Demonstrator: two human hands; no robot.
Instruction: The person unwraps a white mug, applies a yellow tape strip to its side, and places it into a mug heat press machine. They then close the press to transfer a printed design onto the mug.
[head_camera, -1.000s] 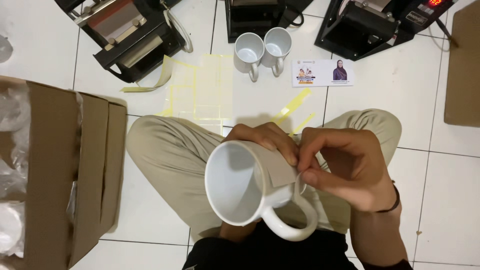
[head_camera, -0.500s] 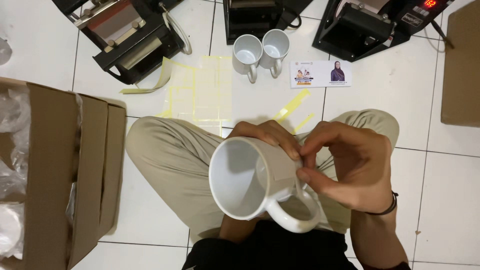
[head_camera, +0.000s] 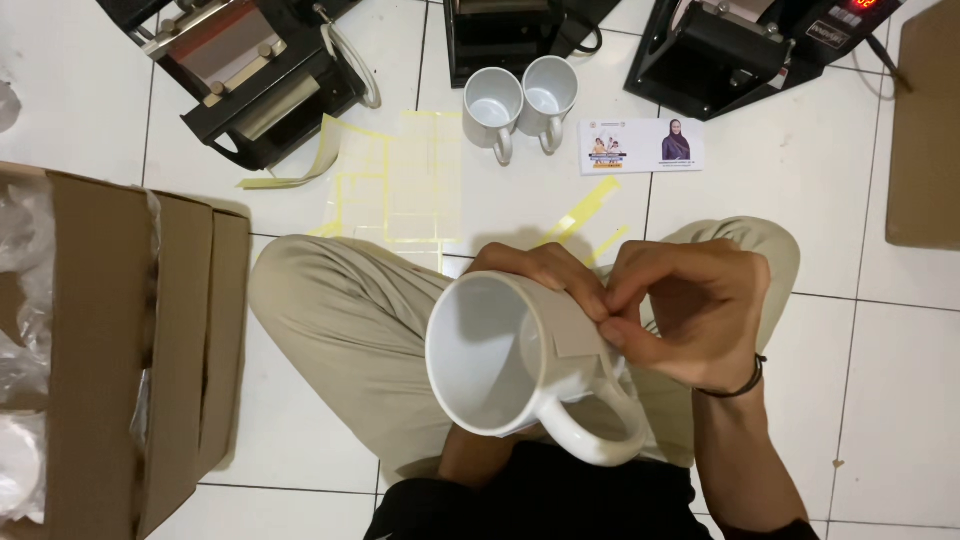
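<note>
Two hands work on one white mug (head_camera: 500, 365), held tilted over the person's lap with its open mouth toward the camera and its handle pointing down and to the right. The left hand (head_camera: 540, 270) reaches around the far side of the mug, fingers curled against its wall. The right hand (head_camera: 690, 310) sits just beside the mug; thumb and forefinger are pressed together, pinching the edge of a pale paper sheet (head_camera: 570, 330) that wraps the mug's outer wall. A dark wristband (head_camera: 735, 385) circles the right wrist.

On the white tile floor (head_camera: 880, 330) beyond the knees:
- two more white mugs (head_camera: 520, 105) standing upright and touching
- a printed card (head_camera: 640, 146) just beside them
- yellow backing sheets and strips (head_camera: 400, 190)
- three black mug press machines (head_camera: 255, 70) along the top edge

An open cardboard box (head_camera: 110, 340) stands at the left, well apart from the held mug
</note>
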